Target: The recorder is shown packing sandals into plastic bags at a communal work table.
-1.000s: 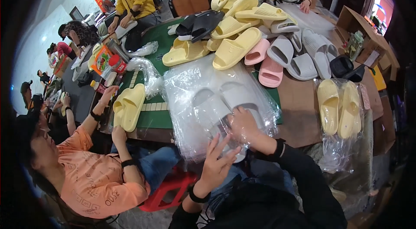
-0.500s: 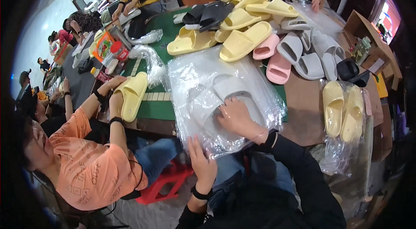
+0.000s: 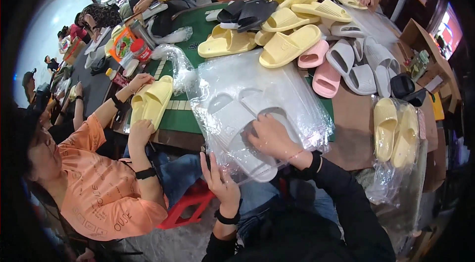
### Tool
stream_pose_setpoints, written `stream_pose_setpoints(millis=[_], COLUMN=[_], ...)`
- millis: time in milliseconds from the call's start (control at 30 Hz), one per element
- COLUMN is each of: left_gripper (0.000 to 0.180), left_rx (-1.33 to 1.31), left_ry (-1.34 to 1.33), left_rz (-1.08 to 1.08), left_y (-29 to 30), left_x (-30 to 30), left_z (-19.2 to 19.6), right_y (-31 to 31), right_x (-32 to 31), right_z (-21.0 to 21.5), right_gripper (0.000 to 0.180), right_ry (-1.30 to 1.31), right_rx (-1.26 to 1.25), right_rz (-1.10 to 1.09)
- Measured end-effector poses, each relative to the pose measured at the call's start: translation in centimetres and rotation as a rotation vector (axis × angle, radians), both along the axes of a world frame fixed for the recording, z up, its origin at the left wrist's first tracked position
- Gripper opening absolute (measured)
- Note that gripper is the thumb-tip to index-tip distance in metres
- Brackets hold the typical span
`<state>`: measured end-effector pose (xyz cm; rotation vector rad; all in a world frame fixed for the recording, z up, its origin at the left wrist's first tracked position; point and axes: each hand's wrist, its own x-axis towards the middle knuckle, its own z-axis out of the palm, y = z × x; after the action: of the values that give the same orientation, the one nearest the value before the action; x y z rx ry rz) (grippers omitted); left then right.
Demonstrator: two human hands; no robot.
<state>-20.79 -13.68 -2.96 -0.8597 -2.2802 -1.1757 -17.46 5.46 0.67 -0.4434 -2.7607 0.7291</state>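
Note:
A pair of light grey slippers (image 3: 232, 126) lies in a clear plastic bag (image 3: 204, 94) on top of a stack of flat bags at the table's near edge. My right hand (image 3: 274, 135) reaches over the right slipper with bent fingers gripping at its inner edge. That slipper's heel hangs past the table edge toward me. Beside the bag's lower left corner is my left hand (image 3: 222, 185), its fingers stretched upward and apart. A small dark thing shows behind those fingers; I cannot make out what it is.
Yellow slippers (image 3: 289, 46) are heaped at the back, with black slippers (image 3: 247, 14), pink slippers (image 3: 326, 78) and grey slippers (image 3: 361, 78) around them. At right lie bagged yellow slippers (image 3: 396, 133). A co-worker in an orange shirt (image 3: 106, 187) holds yellow slippers (image 3: 151, 101) at my left.
The grey slippers and their bag have shifted toward me, and one heel now overhangs the edge. My left hand has moved slightly left. The co-worker's yellow slippers have turned.

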Motion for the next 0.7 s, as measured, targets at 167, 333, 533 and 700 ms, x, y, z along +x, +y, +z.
stream_pose_setpoints(millis=[167,333,533,700], left_gripper=[0.049,0.059,0.055,0.053], left_rx=[0.291,0.304,0.538,0.495], left_ry=[-0.434,-0.476,-0.971,-1.139], left_rz=[-0.132,-0.133,-0.277,-0.388], left_y=[0.1,0.3,0.1,0.4], left_x=[-0.4,-0.8,-0.4,0.2], left_z=[1.4,-2.1,-3.6,-2.8], right_y=[0.2,-0.3,-1.1,-0.2], right_x=[-0.4,-0.6,-2.2,-6.7], right_z=[-0.7,-0.9,-0.2,-2.4], right_gripper=[0.027,0.027,0.028,0.029], right_ry=[-0.014,0.004,0.045,0.144], right_rx=[0.029,0.020,0.027,0.160], right_rz=[-0.010,-0.013,-0.050,-0.130])
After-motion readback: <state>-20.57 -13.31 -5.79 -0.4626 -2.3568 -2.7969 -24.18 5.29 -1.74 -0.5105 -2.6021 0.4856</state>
